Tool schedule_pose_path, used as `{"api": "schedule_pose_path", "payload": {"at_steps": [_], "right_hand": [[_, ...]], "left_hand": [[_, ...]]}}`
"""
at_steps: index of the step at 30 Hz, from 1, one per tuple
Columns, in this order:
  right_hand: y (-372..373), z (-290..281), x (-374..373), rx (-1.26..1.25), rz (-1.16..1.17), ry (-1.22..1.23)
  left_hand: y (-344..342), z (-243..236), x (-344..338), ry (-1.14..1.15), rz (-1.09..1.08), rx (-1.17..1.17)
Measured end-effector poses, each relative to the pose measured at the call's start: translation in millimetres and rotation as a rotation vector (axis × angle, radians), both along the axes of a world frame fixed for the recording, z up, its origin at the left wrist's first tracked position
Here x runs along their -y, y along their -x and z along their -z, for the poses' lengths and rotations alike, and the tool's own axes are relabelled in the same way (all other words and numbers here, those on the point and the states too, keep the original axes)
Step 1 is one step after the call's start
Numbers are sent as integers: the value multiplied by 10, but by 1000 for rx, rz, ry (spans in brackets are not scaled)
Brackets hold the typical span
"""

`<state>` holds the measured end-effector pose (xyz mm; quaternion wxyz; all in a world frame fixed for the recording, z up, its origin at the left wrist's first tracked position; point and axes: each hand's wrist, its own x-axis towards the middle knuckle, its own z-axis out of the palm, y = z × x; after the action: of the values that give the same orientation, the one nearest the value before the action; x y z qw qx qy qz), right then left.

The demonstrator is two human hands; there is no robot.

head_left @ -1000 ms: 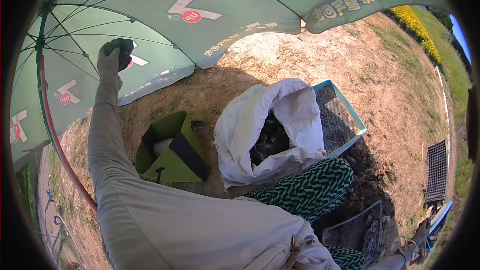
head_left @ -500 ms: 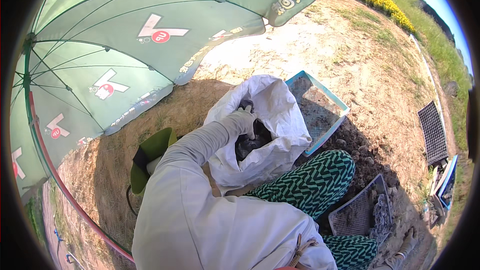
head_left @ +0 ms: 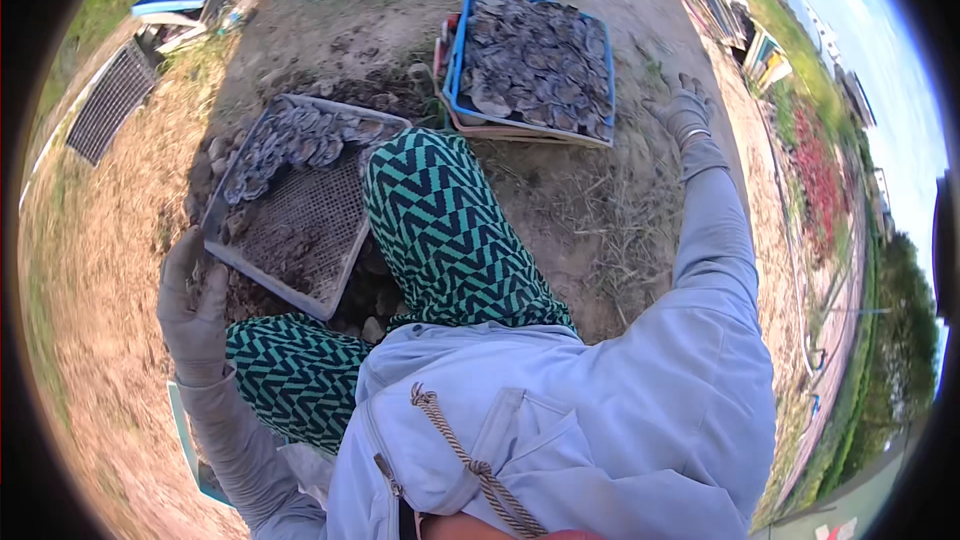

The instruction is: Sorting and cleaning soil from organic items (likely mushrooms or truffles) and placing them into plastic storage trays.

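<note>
My gloved left hand point(head_left: 195, 275) is beside the near-left corner of a grey mesh tray point(head_left: 340, 255), open, with no object visible in its fingers. Flat, rough grey pieces point(head_left: 285, 140) cover the tray's back part, with dark soil scattered on the bare mesh. My gloved right hand point(head_left: 685, 110) is spread open over the bare dirt, just right of a stacked blue-rimmed tray point(head_left: 607, 70) heaped with similar flat grey pieces point(head_left: 530, 55). My patterned knee point(head_left: 420, 180) sits between the two trays.
Dark lumpy soil and stones point(head_left: 375, 330) lie under the grey tray. At far left are black cell trays point(head_left: 110, 100) and a blue-rimmed container point(head_left: 175, 5). More stacked items point(head_left: 735, 25) lie at upper right, beside grass. A teal-rimmed tray point(head_left: 185, 440) shows at lower left.
The view has swung away from the umbrella and white sack toward the trays. My left hand, earlier holding a dark clump, then inside the sack, is now out and beside the grey tray.
</note>
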<state>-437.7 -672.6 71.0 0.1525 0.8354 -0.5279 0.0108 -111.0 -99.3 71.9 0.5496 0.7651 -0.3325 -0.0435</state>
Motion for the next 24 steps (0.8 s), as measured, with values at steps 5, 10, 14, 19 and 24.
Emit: {"api": "schedule_pose_path", "payload": {"at_steps": [5, 10, 14, 19, 24], "right_hand": [[3679, -140, -1442, -363, 1009, -311], [4838, 1260, -3129, -90, 1414, -696], [5683, 1954, -3375, 962, 1418, -1079], [4578, 1543, -3292, 817, 1335, -1267], [4265, 1223, -3108, 686, 1110, -1260]], "left_hand": [[-57, 326, 1096, -75, 404, -246], [-113, 741, 1603, -131, 544, -308], [76, 851, 2107, -146, 568, -391], [167, 899, 2237, -193, 621, -424], [197, 1052, 2361, -242, 663, -434]]}}
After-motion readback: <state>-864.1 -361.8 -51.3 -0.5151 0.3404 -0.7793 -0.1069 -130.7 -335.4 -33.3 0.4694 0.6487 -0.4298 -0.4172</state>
